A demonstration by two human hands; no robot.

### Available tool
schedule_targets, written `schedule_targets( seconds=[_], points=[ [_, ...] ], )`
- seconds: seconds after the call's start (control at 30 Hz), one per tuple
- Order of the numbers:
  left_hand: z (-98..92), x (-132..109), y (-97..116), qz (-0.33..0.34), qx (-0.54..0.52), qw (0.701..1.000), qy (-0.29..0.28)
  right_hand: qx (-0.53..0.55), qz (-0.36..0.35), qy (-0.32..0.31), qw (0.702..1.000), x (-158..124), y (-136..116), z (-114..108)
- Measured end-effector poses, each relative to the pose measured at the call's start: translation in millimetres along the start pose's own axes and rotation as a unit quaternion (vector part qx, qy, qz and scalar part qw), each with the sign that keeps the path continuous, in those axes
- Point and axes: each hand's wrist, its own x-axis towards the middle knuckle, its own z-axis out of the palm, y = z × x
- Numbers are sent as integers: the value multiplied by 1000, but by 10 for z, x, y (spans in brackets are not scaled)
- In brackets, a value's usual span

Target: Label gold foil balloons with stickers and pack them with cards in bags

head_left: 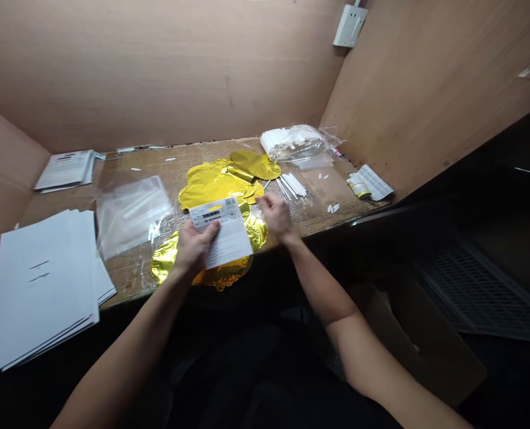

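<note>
The left hand [196, 247] is clenched on the lower edge of a printed white sheet [224, 233], thumb pressed on its face, and holds it over crinkly gold foil balloons [215, 186]. These are at least three flat, scallop-edged pieces, heaped and overlapping on a cardboard-topped bench [158, 158]. The right hand [276, 217] is released, its fingers loosely spread just beside the sheet, gripping nothing. To its far side lies a loose bundle of thin white plastic sticks [292, 186], and behind that a clear plastic bag [294, 143] is packed with more. Toward the left lie a flat clear polybag [131, 214], a thick stack of white paper [41, 286] and a smaller stack of printed leaflets [66, 170]
</note>
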Motion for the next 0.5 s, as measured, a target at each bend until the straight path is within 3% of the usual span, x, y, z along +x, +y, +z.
schedule_targets(
  seconds=[0.1,0.17,0.2,0.27,0.33,0.37,0.43,0.5],
  points=[
    [-125,146,72,-44,-18,998,34,-261,130,49,955,346,286,-440],
    [-172,209,139,-81,-33,996,30,-338,176,24,924,466,405,-644],
    [-179,224,167,-96,-42,994,27,-340,177,18,923,473,425,-696],
    [-163,227,204,-112,-66,991,28,-262,148,23,953,377,375,-691],
    [-123,212,211,-117,-87,989,33,-77,100,-13,992,163,219,-572],
    [-101,200,205,-117,-96,988,33,31,74,-53,995,32,114,-486],
    [-61,171,184,-114,-107,987,27,190,37,-127,973,-217,-108,-293],
    [-34,133,160,-106,-109,988,16,253,36,-156,954,-385,-290,-102]
  ],
)
